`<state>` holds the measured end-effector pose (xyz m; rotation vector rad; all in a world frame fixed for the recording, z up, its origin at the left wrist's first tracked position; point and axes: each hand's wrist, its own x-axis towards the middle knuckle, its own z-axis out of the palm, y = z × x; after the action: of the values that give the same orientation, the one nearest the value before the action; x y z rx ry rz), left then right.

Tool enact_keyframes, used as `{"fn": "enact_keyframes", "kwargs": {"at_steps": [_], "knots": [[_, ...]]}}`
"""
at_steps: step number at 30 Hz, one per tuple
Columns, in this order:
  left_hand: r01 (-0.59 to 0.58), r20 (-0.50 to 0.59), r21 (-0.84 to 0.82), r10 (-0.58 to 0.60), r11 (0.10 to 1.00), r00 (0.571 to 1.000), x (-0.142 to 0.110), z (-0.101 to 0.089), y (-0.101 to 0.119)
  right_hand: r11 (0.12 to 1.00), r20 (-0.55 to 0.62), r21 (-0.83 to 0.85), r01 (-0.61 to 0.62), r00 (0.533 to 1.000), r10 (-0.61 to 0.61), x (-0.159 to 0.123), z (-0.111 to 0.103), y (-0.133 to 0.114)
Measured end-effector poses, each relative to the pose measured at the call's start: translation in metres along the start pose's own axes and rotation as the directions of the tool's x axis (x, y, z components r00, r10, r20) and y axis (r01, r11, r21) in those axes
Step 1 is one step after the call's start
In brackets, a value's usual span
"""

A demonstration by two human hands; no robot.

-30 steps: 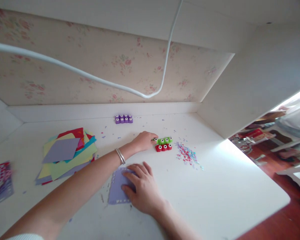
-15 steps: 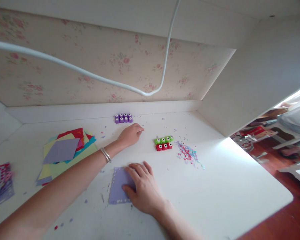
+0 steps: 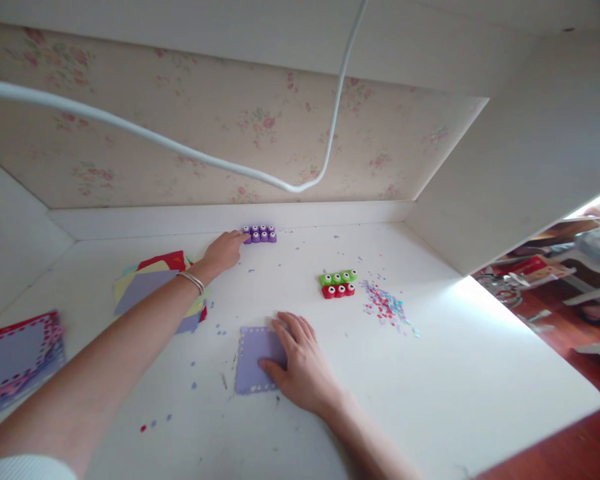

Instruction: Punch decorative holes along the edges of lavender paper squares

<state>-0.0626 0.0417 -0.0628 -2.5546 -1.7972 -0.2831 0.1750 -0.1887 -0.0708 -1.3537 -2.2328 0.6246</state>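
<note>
Just above the middle of the frame, the left hand [image 3: 225,251] reaches the left end of the purple punches [image 3: 264,237], its fingertips against the nearest ones and covering part of them. The fingers are bent, but whether they grip one I cannot tell.

At lower centre, the right hand [image 3: 303,363] lies palm down with fingers extended, on the purple sheet [image 3: 254,353]; it hides the sheet's right side, while holes show along the uncovered edges.

Right of centre sit the green punches [image 3: 337,278] and red punches [image 3: 339,291], beside scattered confetti [image 3: 386,305]. The left forearm cuts across the paper pile [image 3: 145,290]. The punched sheets [image 3: 15,353] run off the left edge, seemingly several overlapping.
</note>
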Motion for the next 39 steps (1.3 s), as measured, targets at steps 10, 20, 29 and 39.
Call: {"fn": "enact_keyframes", "kwargs": {"at_steps": [10,20,29,39], "knots": [[0.018,0.076,0.038,-0.02,0.999,0.997,-0.006,-0.011,-0.002,0.995,0.002,0.06,-0.084,0.996,0.084,0.003,-0.002,0.007],[0.069,0.154,0.054,-0.076,0.996,0.985,-0.01,-0.023,-0.001,0.987,0.021,0.111,-0.116,0.993,0.115,0.004,-0.004,0.008],[0.055,0.199,-0.018,-0.051,0.998,0.979,-0.069,-0.037,0.022,0.936,-0.076,0.309,-0.167,0.977,0.2,0.006,0.001,0.013],[0.136,0.05,-0.631,-0.134,0.764,0.99,-0.186,-0.025,0.06,0.54,-0.055,0.813,-0.216,0.895,0.442,0.012,-0.001,0.014]]}}
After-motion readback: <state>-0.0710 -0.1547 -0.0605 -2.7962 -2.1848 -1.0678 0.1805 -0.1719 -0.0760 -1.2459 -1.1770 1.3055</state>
